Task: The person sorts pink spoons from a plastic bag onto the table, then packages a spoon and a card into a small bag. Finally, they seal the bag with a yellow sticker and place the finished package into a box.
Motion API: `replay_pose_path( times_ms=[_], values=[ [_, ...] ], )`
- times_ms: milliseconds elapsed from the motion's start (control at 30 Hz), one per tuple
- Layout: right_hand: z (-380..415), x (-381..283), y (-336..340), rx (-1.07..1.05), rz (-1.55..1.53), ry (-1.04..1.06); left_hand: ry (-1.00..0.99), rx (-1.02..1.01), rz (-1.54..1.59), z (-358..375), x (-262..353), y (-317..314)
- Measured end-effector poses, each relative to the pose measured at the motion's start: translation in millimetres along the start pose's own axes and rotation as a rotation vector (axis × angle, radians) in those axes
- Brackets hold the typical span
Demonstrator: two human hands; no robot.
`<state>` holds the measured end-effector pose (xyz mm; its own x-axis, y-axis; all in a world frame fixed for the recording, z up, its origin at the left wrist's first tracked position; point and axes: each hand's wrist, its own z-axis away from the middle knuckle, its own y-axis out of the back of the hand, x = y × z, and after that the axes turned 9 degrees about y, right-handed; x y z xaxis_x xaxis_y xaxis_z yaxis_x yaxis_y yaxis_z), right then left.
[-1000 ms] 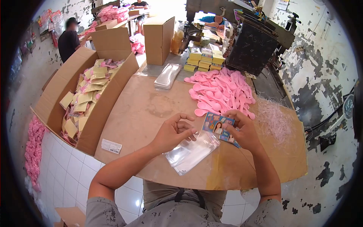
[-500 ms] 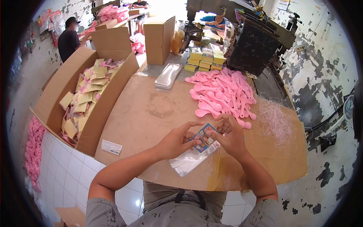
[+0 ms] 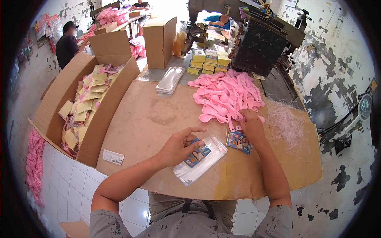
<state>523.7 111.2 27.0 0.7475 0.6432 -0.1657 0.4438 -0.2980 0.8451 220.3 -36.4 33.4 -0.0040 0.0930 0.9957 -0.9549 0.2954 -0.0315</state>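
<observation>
My left hand [image 3: 179, 147] pinches a blue printed card [image 3: 197, 155] by its upper left edge. The card lies over a stack of clear plastic bags [image 3: 206, 168] on the cardboard-covered table. At the near edge of a heap of pink plastic spoons [image 3: 228, 95], my right hand [image 3: 251, 127] has its fingers curled round a spoon; the fingertips partly hide it. Just below that hand lie more blue printed cards [image 3: 238, 142], partly covered by the wrist.
On the left stands a large carton [image 3: 115, 107] of packed pieces. Behind are clear bags [image 3: 170, 80], card stacks [image 3: 208, 61], an upright box [image 3: 158, 43] and a black machine [image 3: 260, 43]. Shredded strands [image 3: 287, 123] lie right. A person [image 3: 66, 45] stands beyond the carton.
My right hand has let go of the card and moved up to the spoons, uncovering blue cards below it. My left hand has carried its card down and left over the bags.
</observation>
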Motion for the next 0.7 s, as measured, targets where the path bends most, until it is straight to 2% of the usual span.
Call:
replay_pose_path(
  times_ms=[67,167,267,367,467,567,700],
  values=[
    [0,11,-13,0.069,0.091,0.102,-0.006,0.001,0.005,0,-1,-1],
    [-8,-29,20,0.179,-0.173,0.028,-0.022,0.002,-0.001,0,-1,3],
    [-3,-60,23,0.073,-0.743,-0.009,0.003,-0.008,0.057,3,7,0],
    [-6,-107,42,0.040,-1.297,-0.195,-0.032,-0.004,0.003,1,-5,-4],
    [-12,-123,47,0.165,-1.296,-0.171,0.023,0.007,-0.002,5,5,-6],
    [-11,-126,39,0.049,-1.262,-0.125,0.020,-0.021,0.075,3,-4,-6],
    [-7,-132,28,0.108,-1.277,-0.109,0.078,-0.060,0.018,3,-1,-1]
  ],
)
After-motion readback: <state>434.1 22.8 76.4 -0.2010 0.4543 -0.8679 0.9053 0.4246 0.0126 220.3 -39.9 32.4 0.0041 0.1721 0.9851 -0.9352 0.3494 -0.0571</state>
